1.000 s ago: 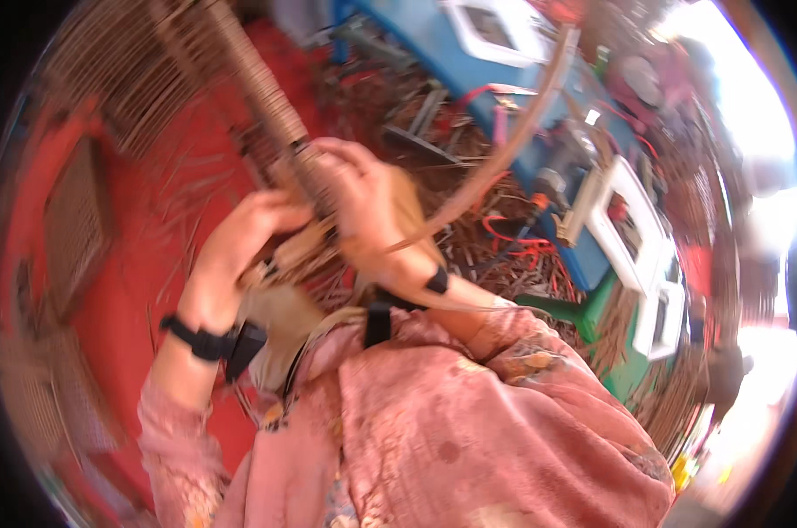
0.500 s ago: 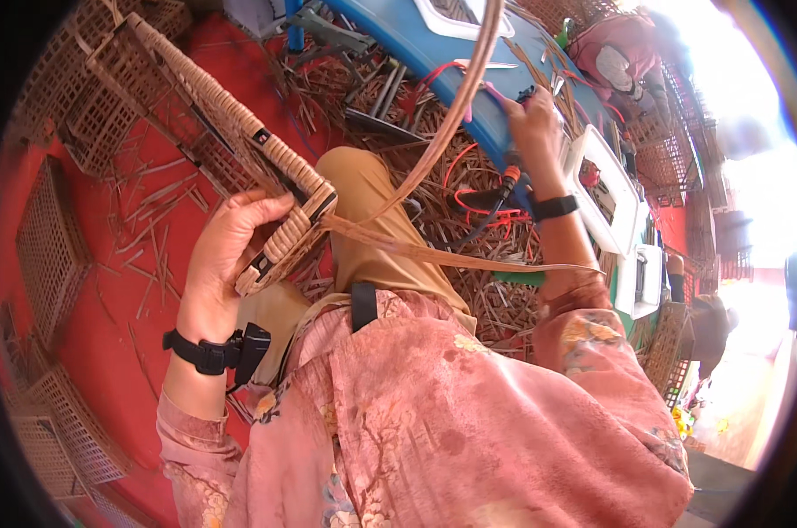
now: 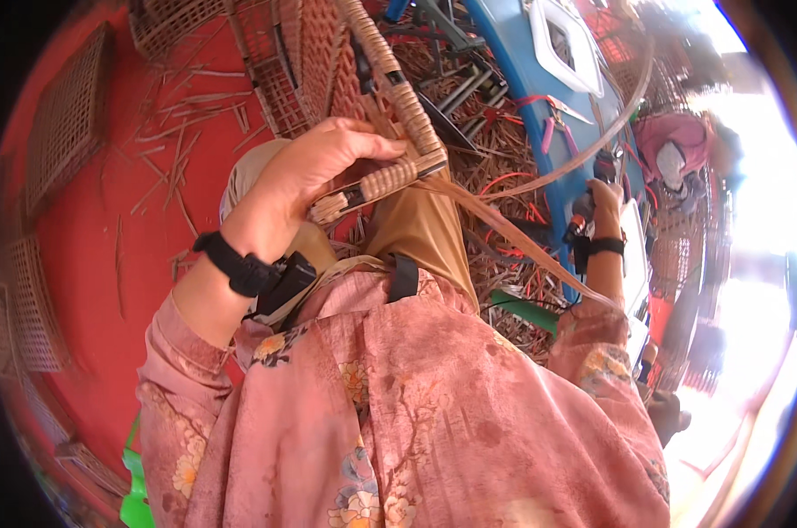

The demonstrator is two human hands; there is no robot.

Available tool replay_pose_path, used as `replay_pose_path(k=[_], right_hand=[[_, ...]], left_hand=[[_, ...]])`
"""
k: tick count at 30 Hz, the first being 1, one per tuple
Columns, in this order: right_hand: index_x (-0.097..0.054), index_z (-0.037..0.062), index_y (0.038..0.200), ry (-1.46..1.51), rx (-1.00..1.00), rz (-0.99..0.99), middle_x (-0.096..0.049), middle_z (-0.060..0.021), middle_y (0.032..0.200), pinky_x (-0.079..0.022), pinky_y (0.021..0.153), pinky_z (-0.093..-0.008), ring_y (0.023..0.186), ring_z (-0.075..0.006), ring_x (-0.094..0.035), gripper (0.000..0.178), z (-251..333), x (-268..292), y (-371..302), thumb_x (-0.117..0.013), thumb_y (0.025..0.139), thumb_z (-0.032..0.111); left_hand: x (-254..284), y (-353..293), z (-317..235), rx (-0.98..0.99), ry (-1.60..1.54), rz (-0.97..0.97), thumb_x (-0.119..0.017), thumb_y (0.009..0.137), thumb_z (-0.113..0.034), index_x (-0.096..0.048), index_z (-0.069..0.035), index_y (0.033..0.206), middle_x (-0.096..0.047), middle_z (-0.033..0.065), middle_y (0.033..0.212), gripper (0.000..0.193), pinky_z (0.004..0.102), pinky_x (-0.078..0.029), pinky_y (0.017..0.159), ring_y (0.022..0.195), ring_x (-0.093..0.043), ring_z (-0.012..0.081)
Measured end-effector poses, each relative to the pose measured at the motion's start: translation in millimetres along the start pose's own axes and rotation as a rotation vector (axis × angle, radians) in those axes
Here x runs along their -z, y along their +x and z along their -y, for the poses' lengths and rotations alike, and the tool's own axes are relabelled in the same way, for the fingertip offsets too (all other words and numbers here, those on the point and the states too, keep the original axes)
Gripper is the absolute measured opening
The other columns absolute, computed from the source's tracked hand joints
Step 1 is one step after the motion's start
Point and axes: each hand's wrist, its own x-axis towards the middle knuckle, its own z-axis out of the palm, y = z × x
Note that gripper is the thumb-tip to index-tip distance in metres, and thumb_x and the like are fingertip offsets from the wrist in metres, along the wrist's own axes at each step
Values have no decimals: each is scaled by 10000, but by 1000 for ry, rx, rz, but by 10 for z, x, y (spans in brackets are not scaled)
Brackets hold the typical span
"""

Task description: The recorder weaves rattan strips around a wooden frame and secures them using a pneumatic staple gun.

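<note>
My left hand (image 3: 315,167) is closed round the corner of a woven basket (image 3: 324,62), thumb on the inner side of its cane-wrapped rim (image 3: 390,182). Black pieces show between the wrapped stretches. From this corner two long flat brown strips (image 3: 513,231) trail right, one curving up past the blue table, the other reaching my right forearm. My right hand (image 3: 604,204) is at the table's right edge, fingers closed round a dark tool (image 3: 606,165); its kind is unclear. An orange-and-black fitting (image 3: 581,214) shows beside that hand. Scissors (image 3: 559,126) with pink handles lie nearby.
The blue table (image 3: 526,75) bears a white plastic frame (image 3: 567,48). Cut strips (image 3: 495,308) and orange cord litter the floor beneath. Several woven baskets (image 3: 69,114) stand left on the red floor (image 3: 152,290). Another person (image 3: 676,150) in pink is at the far right.
My view has turned rightward, so the basket and left hand appear further right. My right hand has moved past the scissors and closed on the dark tool.
</note>
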Motion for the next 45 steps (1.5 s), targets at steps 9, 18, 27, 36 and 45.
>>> replay_pose_path(k=[9,18,27,36,45], right_hand=[[-568,0,1045,524,157,159,-580,-52,747,-466,523,-264,594,-138,-559,340,1152,853,-1443,-707,763,128],[-578,-8,951,644,150,666,-565,-56,716,-465,588,-274,586,-151,-542,257,2255,1004,-2826,-619,745,140],[-569,-46,1014,331,246,1017,-606,-87,748,-483,549,-296,596,-179,-612,383,2539,1056,-3020,-668,668,84],[-558,-41,1113,324,180,1043,-614,-93,784,-499,552,-291,599,-170,-618,457,2559,1063,-3092,-682,686,67],[-568,-37,1081,280,192,1070,-609,-68,737,-479,546,-283,598,-156,-605,395,2612,1044,-3126,-685,717,60]], left_hand=[[125,84,19,84,-73,118,-650,861,-64,-661,34,951,-697,95,848,133,258,-563,639,691,-677,139],[165,6,48,45,-27,96,-643,883,-115,-679,18,933,-696,64,792,146,227,-532,563,612,-648,106],[237,29,127,-33,53,118,-624,894,-111,-679,33,948,-694,68,786,164,224,-518,536,608,-643,98],[204,12,109,-2,13,66,-604,893,-89,-678,60,957,-697,98,807,178,226,-523,533,615,-651,110],[214,2,101,-36,-7,86,-615,879,-82,-683,62,955,-695,100,780,177,220,-520,517,584,-642,106]])
